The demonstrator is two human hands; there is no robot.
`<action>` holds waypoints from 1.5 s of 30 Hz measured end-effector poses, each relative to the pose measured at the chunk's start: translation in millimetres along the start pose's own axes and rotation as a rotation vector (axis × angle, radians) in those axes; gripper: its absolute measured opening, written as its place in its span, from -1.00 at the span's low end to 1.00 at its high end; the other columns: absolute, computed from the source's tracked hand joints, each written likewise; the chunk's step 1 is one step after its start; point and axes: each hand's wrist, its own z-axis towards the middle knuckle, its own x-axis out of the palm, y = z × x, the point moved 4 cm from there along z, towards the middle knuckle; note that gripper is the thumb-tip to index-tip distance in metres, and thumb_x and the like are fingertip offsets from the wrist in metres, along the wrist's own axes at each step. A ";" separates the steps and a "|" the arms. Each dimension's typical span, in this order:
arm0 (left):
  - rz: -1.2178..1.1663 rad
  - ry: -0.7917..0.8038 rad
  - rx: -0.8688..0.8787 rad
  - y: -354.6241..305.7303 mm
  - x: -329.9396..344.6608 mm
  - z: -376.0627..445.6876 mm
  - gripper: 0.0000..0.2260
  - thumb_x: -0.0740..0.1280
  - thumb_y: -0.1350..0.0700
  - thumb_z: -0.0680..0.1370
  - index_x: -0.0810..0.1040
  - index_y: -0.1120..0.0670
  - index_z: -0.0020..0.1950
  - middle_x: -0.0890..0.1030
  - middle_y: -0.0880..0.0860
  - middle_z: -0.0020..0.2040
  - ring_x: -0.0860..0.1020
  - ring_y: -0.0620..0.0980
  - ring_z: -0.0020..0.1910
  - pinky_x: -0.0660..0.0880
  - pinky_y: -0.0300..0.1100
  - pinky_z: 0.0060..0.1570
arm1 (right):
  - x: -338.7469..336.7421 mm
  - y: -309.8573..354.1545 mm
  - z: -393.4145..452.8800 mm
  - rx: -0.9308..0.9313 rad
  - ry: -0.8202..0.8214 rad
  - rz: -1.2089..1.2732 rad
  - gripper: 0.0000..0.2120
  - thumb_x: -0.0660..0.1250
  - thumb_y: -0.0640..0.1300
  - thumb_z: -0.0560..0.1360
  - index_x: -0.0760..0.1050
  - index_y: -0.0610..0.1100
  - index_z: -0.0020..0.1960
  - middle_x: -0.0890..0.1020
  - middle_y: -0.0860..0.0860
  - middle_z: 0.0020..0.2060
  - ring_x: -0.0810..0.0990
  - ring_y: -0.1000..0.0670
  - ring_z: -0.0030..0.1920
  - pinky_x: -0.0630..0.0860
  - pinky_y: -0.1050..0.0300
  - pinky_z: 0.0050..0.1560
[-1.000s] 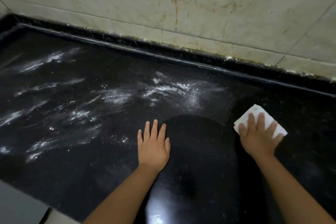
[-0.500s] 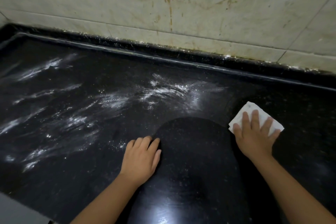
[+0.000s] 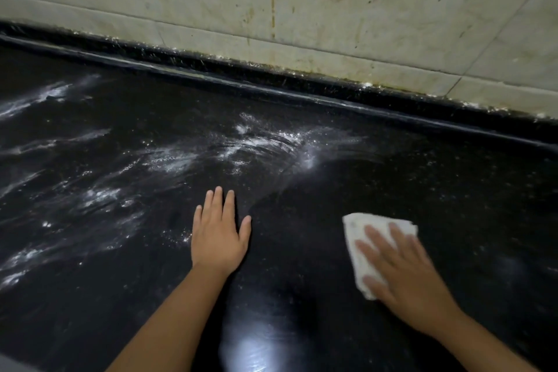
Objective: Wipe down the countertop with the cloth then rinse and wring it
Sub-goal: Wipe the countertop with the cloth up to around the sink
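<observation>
left hand flat on glossy black countertop | right hand flat, pressing folded white cloth | powdery streaks

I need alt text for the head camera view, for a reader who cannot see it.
A person's right hand presses a folded white cloth flat on a black countertop, while the left hand rests flat beside it. White powdery smears cover the counter's left part, below a stained tiled wall.

The black countertop is glossy and streaked with white powder across its left and middle. A folded white cloth lies on its right part, and both hands lie flat on it.
</observation>
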 end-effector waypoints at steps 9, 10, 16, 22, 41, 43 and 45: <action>-0.053 -0.012 -0.006 -0.5 -1.9 -1.9 -0.49 -0.05 -0.09 0.62 0.01 0.10 0.51 -0.05 0.06 0.54 -0.14 -0.02 0.52 -0.20 -0.13 0.46 | -41.9 -32.0 148.8 0.515 0.100 0.147 -0.51 -0.15 0.10 0.60 -0.13 0.04 0.51 -0.18 0.04 0.51 -0.24 -0.21 0.48 -0.18 -0.20 0.43; -0.065 -0.013 -0.006 0.1 -1.6 -1.3 -0.50 -0.03 -0.08 0.62 0.02 0.10 0.51 -0.05 0.06 0.54 -0.13 -0.02 0.52 -0.20 -0.13 0.46 | -42.3 -7.4 159.6 0.436 0.117 0.138 -0.51 -0.16 0.09 0.61 -0.14 0.04 0.51 -0.18 0.03 0.51 -0.24 -0.22 0.48 -0.19 -0.20 0.43; -0.106 -0.025 -0.013 0.2 -2.5 -1.6 -0.41 -0.14 -0.10 0.51 0.11 0.12 0.50 0.03 0.08 0.54 -0.07 0.01 0.52 -0.14 -0.10 0.47 | -11.0 97.6 101.3 -0.123 -0.007 -0.005 -0.40 -0.35 0.09 0.59 0.38 0.06 0.32 0.47 -0.01 0.32 0.35 -0.24 0.35 0.05 -0.11 0.34; -0.098 -0.033 -0.003 0.4 -2.7 -1.2 -0.51 0.02 -0.02 0.61 0.07 0.13 0.50 0.00 0.09 0.54 -0.09 0.01 0.52 -0.15 -0.09 0.47 | -6.3 -45.3 26.3 0.052 0.035 -0.079 -0.49 -0.32 0.20 0.57 -0.03 0.13 0.48 0.13 0.00 0.47 -0.01 -0.13 0.47 0.13 -0.14 0.37; -0.066 -0.058 -0.012 0.8 2.3 1.1 -0.25 -0.28 -0.21 0.40 0.11 0.12 0.49 0.04 0.07 0.53 -0.06 -0.01 0.52 -0.15 -0.09 0.46 | -22.0 43.8 123.5 -0.176 0.032 -0.038 -0.42 -0.31 0.17 0.56 0.24 0.01 0.41 0.34 -0.06 0.41 0.27 -0.26 0.40 0.05 -0.13 0.34; -0.065 -0.045 -0.013 0.8 2.0 1.7 -0.30 -0.22 -0.18 0.44 0.11 0.13 0.49 0.04 0.08 0.53 -0.06 0.00 0.52 -0.15 -0.08 0.46 | -14.3 -9.2 85.2 -0.073 -0.002 -0.112 -0.47 -0.29 0.13 0.59 0.31 -0.04 0.31 0.54 -0.12 0.23 0.43 -0.29 0.27 0.18 -0.14 0.19; -0.073 -0.055 -0.012 0.9 1.2 1.2 -0.28 -0.25 -0.20 0.43 0.13 0.14 0.49 0.06 0.09 0.53 -0.04 0.01 0.52 -0.14 -0.07 0.46 | -20.8 -62.3 66.5 0.133 0.013 -0.071 -0.49 -0.20 0.12 0.59 0.33 -0.08 0.34 0.50 -0.18 0.27 0.34 -0.29 0.31 0.26 -0.18 0.22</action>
